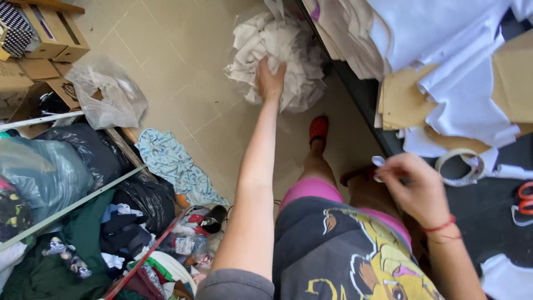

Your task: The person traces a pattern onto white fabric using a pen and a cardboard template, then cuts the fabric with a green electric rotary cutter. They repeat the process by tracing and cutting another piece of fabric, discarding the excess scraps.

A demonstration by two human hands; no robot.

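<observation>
My left hand (269, 80) reaches down to a heap of white fabric scraps (277, 55) on the tiled floor and grasps into it. My right hand (416, 186) hovers at the edge of the dark table (488, 205), its fingers pinching a small white scrap (378, 162). A roll of white tape (459, 165) lies on the table just right of that hand. Stacked white cloth pieces (444, 33) and brown cardboard patterns (402, 100) cover the table's far part.
Orange-handled scissors (524, 199) lie at the right edge. On the left are cardboard boxes (53, 30), a clear plastic bag (108, 94), dark bags (83, 150), a patterned blue cloth (172, 164) and mixed clothing. My foot in a red shoe (318, 128) rests on the floor.
</observation>
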